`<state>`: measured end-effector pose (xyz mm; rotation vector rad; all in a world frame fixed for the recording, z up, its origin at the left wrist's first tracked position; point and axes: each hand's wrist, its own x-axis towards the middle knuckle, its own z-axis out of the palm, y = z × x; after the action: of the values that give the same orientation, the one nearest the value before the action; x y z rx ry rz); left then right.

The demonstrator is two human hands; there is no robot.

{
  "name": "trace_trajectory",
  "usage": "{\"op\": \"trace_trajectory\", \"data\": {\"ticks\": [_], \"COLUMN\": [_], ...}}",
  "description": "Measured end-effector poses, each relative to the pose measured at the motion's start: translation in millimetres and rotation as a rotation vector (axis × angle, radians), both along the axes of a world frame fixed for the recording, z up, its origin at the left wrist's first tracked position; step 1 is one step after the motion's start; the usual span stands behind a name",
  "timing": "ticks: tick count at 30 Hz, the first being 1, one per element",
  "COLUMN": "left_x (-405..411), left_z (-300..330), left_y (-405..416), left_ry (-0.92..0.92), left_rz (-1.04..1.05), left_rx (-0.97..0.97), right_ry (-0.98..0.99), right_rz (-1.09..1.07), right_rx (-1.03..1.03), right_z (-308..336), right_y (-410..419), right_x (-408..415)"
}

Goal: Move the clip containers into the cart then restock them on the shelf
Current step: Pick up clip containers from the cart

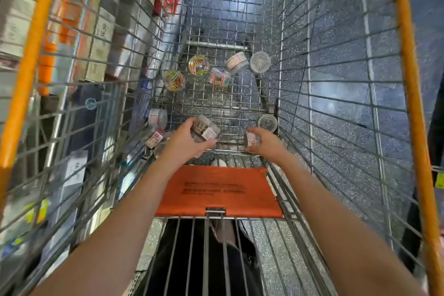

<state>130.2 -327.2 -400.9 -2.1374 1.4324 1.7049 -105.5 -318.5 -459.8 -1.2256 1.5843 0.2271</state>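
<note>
View down into a wire cart (324, 94): the left hand (185, 142) grips a clear container of gold clips (205, 128) at lower centre, while the right hand (266, 143) curls around a smaller labelled container (251, 139). Further clip containers (198, 65) lie scattered on the cart floor at mid-frame; shelf stock (101, 38) fills the upper left.

Clear round clip containers (198, 65) scattered on cart (336, 94) floor; two held in hands.

I am looking into a shop aisle: an orange-trimmed wire shopping cart (310, 84) is standing beside stocked shelving of boxed goods (21, 21) bearing printed price tags (103, 30).
</note>
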Motion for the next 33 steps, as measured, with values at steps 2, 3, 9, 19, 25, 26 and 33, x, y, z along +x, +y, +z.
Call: {"op": "trace_trajectory", "data": {"ticks": [2, 3, 9, 19, 25, 26, 33], "left_x": [-2.1, -3.2, -7.4, -2.6, -1.6, -1.4, 7.1], "left_z": [-1.3, -1.4, -4.9, -7.7, 9.4, 13.8, 62.2], "left_y": [0.5, 1.0, 7.4, 11.9, 4.1, 2.3, -14.1], "left_ry": [0.013, 0.013, 0.049, 0.023, 0.020, 0.013, 0.050], "left_rz": [-0.014, -0.021, -0.009, -0.032, -0.024, -0.025, -0.041], "left_rx": [-0.018, -0.018, -0.001, -0.027, -0.046, -0.056, -0.147], "right_ry": [0.020, 0.023, 0.113, 0.172, 0.024, 0.005, -0.127], "right_rz": [0.020, 0.033, 0.172, 0.189, -0.054, -0.069, -0.131], "right_rx": [-0.021, -0.038, -0.104, -0.154, -0.167, -0.187, -0.354], "right_z": [-5.9, -9.0, -25.1, -35.1, -4.2, 4.4, 75.2], "right_y": [4.2, 6.2, 7.3, 9.4, -0.2, -3.5, -35.4], "right_x": [-1.6, -1.4, -5.5, -1.0, 7.4, 9.8, 34.1]}}
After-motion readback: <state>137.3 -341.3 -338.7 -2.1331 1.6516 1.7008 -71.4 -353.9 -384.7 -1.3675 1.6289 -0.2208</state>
